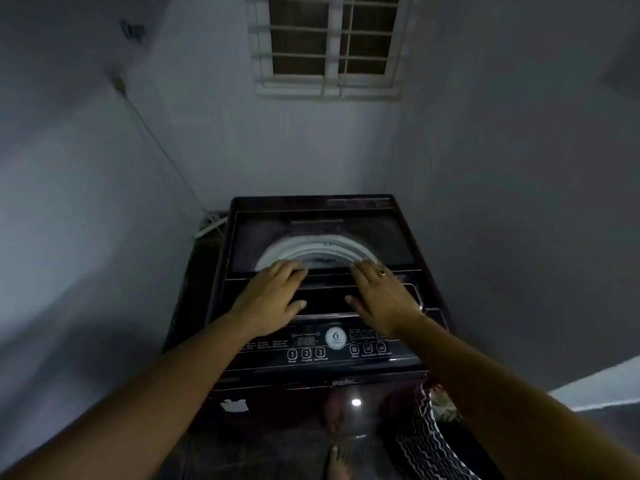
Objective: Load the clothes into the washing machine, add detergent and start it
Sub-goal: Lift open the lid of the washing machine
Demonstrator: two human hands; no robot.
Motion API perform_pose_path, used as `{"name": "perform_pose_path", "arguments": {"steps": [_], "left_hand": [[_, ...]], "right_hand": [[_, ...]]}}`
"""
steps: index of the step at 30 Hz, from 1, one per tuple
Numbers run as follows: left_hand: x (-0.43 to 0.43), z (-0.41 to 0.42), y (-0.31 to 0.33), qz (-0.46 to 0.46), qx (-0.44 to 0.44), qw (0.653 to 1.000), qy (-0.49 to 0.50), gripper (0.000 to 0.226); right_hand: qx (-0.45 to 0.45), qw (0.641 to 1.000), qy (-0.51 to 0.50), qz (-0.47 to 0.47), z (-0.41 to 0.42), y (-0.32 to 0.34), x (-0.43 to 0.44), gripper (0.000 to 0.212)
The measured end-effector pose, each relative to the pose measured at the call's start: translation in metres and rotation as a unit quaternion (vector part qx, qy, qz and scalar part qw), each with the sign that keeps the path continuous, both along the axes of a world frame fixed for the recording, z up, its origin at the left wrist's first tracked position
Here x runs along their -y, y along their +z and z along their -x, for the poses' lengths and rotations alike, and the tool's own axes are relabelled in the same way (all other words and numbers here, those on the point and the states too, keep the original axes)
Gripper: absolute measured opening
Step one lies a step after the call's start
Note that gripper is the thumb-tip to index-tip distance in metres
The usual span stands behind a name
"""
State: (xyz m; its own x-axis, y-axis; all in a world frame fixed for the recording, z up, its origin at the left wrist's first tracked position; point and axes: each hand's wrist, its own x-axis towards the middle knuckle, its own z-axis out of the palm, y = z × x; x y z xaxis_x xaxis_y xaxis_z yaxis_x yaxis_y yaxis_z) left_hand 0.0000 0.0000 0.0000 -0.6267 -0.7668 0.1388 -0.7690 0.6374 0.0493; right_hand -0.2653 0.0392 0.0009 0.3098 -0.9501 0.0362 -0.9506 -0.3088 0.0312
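Washing machine (311, 379): dark top-loader against the wall, below window (329, 46). Lid (322, 237) down. Left hand (273, 296) and right hand (377, 299) lie flat on the lid, fingers straight, holding nothing. Control panel (263, 355) reads "1 Power", "2 Program", "3 Start/Pause".

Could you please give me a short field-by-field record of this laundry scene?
machine: dark maroon top-loading washing machine, against the wall
lid: dark glass-panelled lid, down; white drum rim shows through
left hand: flat on lid's front part, fingers straight
right hand: flat on lid's front part, ring worn
controls: black button panel, untouched
clothes: black-and-white zigzag fabric, lower right, outside machine
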Motion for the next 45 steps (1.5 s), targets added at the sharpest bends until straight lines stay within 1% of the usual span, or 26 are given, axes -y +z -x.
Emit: {"name": "perform_pose_path", "arguments": {"steps": [1,2,5,9,11,14,16,18,21,24,26,28,31,34,37,40,42,45], "left_hand": [[0.0,0.005,-0.009,-0.029,0.014,0.999,-0.002,0.071],[0.003,0.01,-0.016,-0.046,0.008,0.999,-0.001,0.071],[0.003,0.019,-0.04,-0.075,0.017,0.997,0.018,0.072],[0.012,0.024,-0.05,-0.084,0.014,0.996,0.034,0.079],[0.015,0.025,-0.053,-0.088,0.014,0.995,0.036,0.085],[0.018,0.026,-0.051,-0.104,0.026,0.994,0.034,0.093],[0.021,0.025,-0.046,-0.135,0.029,0.99,0.029,0.1],[0.026,0.023,-0.034,-0.146,0.032,0.989,0.018,0.106],[0.036,0.019,-0.004,-0.134,0.017,0.991,0.0,0.109],[0.048,0.015,0.036,-0.127,0.009,0.992,-0.023,0.099],[0.057,0.014,0.067,-0.131,0.002,0.991,-0.032,0.085],[0.068,0.014,0.096,-0.117,-0.011,0.992,-0.04,0.072],[0.088,0.012,0.131,-0.031,-0.023,0.998,-0.039,0.054],[0.109,0.01,0.155,0.034,-0.06,0.998,-0.017,0.035],[0.132,0.015,0.166,0.1,-0.104,0.989,0.025,0.032],[0.162,0.022,0.172,0.125,-0.156,0.978,0.061,0.029],[0.186,0.027,0.178,0.137,-0.169,0.974,0.07,0.028],[0.223,0.031,0.189,0.136,-0.164,0.974,0.075,0.029]], "right_hand": [[-0.005,1.0,0.004,-0.02,0.003,-0.01,0.001,0.071],[0.002,0.999,0.011,-0.031,0.007,-0.016,0.003,0.07],[0.009,0.999,0.016,-0.049,0.014,-0.04,0.002,0.067],[0.038,0.999,0.016,-0.028,0.018,-0.045,0.011,0.067],[0.045,0.999,0.015,-0.02,0.018,-0.048,0.013,0.072],[0.031,0.999,0.026,-0.034,0.02,-0.046,0.016,0.087],[0.019,0.998,0.041,-0.053,0.022,-0.039,0.018,0.092],[0.01,0.997,0.055,-0.052,0.025,-0.027,0.023,0.095],[0.01,0.997,0.08,-0.008,0.032,0.001,0.028,0.091],[0.009,0.993,0.112,0.042,0.038,0.037,0.04,0.079],[0.007,0.99,0.127,0.069,0.039,0.063,0.052,0.071],[0.012,0.986,0.132,0.1,0.038,0.088,0.065,0.063],[0.034,0.979,0.123,0.159,0.037,0.12,0.09,0.054],[0.045,0.982,0.091,0.162,0.034,0.148,0.122,0.054],[0.065,0.982,0.074,0.162,0.035,0.172,0.154,0.052],[0.092,0.976,0.066,0.183,0.035,0.191,0.186,0.05],[0.101,0.974,0.049,0.198,0.035,0.199,0.21,0.05],[0.095,0.973,0.03,0.207,0.033,0.203,0.248,0.051]]}}
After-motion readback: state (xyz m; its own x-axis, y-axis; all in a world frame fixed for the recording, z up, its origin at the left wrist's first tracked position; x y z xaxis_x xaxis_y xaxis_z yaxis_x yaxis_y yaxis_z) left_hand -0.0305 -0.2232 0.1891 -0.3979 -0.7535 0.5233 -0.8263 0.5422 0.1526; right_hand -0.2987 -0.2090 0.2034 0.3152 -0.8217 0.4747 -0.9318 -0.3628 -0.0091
